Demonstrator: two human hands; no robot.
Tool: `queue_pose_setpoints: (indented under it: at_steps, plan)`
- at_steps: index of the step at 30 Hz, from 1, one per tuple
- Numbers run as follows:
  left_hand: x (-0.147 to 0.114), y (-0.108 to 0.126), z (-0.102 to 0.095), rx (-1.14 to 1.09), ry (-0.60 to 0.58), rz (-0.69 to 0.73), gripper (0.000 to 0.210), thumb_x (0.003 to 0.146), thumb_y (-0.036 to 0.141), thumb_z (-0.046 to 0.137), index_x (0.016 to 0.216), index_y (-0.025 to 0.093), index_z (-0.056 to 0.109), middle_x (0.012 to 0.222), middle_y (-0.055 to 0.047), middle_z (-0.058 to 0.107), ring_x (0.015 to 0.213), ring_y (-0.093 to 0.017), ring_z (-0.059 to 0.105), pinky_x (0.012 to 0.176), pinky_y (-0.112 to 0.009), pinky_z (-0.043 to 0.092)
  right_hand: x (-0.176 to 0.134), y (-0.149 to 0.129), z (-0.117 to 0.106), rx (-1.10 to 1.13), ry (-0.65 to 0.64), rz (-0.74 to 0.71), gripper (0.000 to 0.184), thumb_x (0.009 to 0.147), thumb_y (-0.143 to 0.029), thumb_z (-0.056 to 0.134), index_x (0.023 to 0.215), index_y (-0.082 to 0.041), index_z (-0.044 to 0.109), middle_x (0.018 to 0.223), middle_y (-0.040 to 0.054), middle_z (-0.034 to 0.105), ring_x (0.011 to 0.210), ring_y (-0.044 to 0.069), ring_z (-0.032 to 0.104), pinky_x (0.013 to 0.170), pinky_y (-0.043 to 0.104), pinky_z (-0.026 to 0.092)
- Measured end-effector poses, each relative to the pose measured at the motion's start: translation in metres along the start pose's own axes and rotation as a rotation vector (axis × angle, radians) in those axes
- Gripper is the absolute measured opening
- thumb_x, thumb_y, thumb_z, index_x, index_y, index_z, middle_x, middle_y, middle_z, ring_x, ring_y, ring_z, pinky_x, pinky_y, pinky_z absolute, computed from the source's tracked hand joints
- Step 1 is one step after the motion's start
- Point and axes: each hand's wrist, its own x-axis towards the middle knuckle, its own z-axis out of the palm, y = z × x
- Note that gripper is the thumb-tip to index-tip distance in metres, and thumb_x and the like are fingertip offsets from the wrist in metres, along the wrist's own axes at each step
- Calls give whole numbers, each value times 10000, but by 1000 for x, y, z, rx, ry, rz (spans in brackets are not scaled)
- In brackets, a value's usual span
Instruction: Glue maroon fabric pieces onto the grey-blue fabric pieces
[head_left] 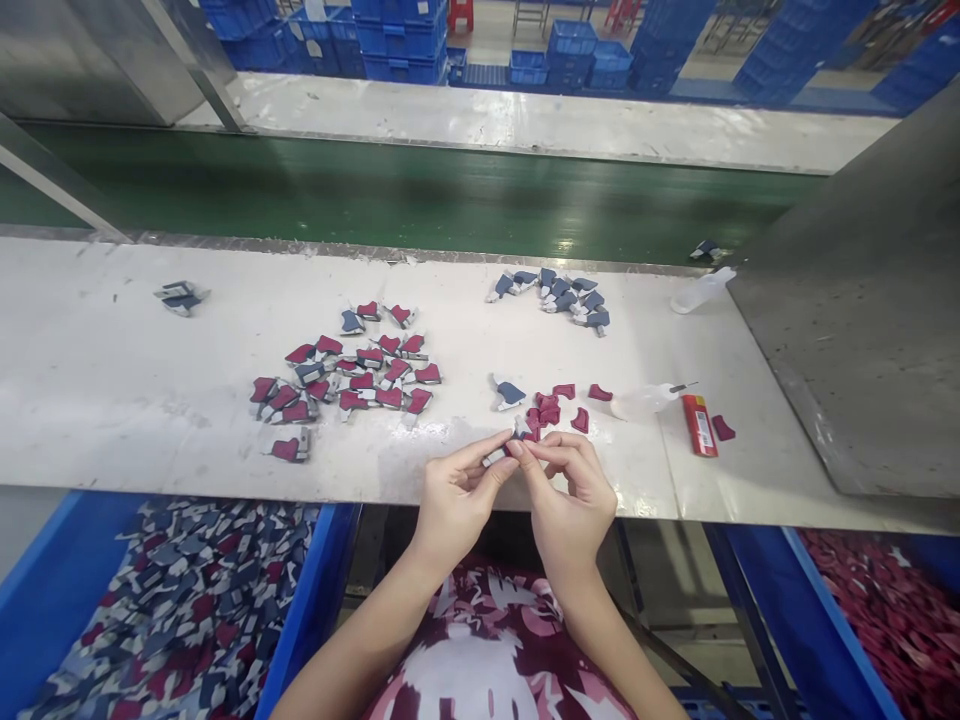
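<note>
Pinched between the fingertips of my left hand [459, 492] and my right hand [571, 492] is a small grey-and-blue moulded part [496, 457], close above the front edge of the white table. My fingers cover much of it, and whether a red piece sits on it is hidden. Just beyond my fingers lies a heap of loose dark-red pieces [548, 408]. A blue-and-grey part [510, 393] rests beside that heap. To the left, a group of similar parts with red faces [388, 397] is spread out, and several blue-faced parts [559, 290] lie farther back.
Right of my hands are a clear squeeze bottle [643, 401] with a thin tip, a red lighter-like packet [700, 427] and another bottle [701, 290]. A metal panel [862, 320] bounds the right. Blue bins [324, 560] of parts stand below; a green conveyor belt [420, 195] runs behind.
</note>
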Motion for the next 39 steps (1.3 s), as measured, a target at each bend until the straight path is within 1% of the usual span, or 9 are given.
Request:
queue_pose_setpoints:
  at_steps: [6, 10, 12, 16, 18, 23, 27, 33, 39]
  plan:
    - [0, 3, 0, 4, 21, -8, 315, 845, 293, 740, 1132, 167, 771, 1028, -81, 800, 858, -209, 778, 769, -242, 639, -4, -2, -8, -21, -73, 7, 173, 937, -213, 616, 1047, -258, 742, 957, 37, 709, 871, 172, 663, 735, 319, 533]
    - [-3, 4, 3, 10, -1, 12, 296, 863, 297, 722, 1129, 176, 770, 1064, -79, 794, 901, -208, 776, 809, -245, 640, 0, -5, -13, 79, 63, 103, 139, 885, -260, 696, 1021, -247, 724, 914, 25, 697, 778, 151, 659, 687, 291, 537]
    - [-4, 5, 4, 25, -7, 27, 284, 871, 290, 709, 1121, 171, 771, 1068, -81, 792, 900, -208, 776, 815, -250, 643, 7, -6, -17, 109, 65, 173, 184, 869, -312, 718, 1041, -245, 718, 921, 27, 693, 807, 156, 652, 676, 277, 531]
    - [-6, 7, 6, 56, -13, 63, 269, 885, 273, 690, 1120, 167, 766, 1075, -80, 791, 886, -200, 778, 806, -243, 647, 21, -3, -24, 161, -281, 327, 230, 920, -411, 636, 1045, -247, 736, 1054, 53, 712, 963, 193, 653, 747, 290, 532]
    - [-7, 8, 6, 76, -16, 90, 265, 890, 264, 684, 1126, 170, 763, 1088, -78, 787, 895, -194, 775, 807, -237, 646, 23, 0, -26, 193, -378, 365, 232, 929, -424, 619, 1020, -242, 731, 1055, 50, 711, 988, 199, 649, 804, 303, 529]
    - [-10, 6, 8, 94, -21, 132, 275, 897, 235, 670, 1149, 162, 753, 1111, -87, 780, 920, -183, 768, 824, -225, 637, 12, 1, -21, 149, -367, 333, 238, 970, -427, 535, 1066, -233, 635, 1031, 41, 678, 939, 173, 642, 833, 293, 525]
    - [-10, 5, 12, 32, -29, 65, 298, 884, 236, 685, 1166, 160, 749, 1131, -98, 774, 929, -194, 770, 827, -236, 639, 5, 0, -14, 91, -311, 287, 249, 999, -424, 451, 1050, -216, 578, 984, 45, 653, 917, 169, 635, 839, 296, 524]
    - [-6, 10, 15, -64, 69, -11, 268, 821, 273, 760, 1065, 165, 787, 1041, -91, 797, 900, -223, 779, 847, -289, 645, 13, -3, -20, 131, -387, 238, 252, 1001, -404, 478, 1097, -227, 630, 1098, 70, 663, 1044, 196, 632, 918, 329, 523]
    - [-7, 15, 16, -96, 68, 5, 252, 823, 250, 764, 1065, 186, 791, 1055, -72, 796, 927, -210, 775, 864, -261, 635, 14, 0, -27, 185, -394, 195, 231, 973, -350, 561, 1170, -278, 657, 1184, 56, 659, 1128, 202, 619, 967, 337, 518]
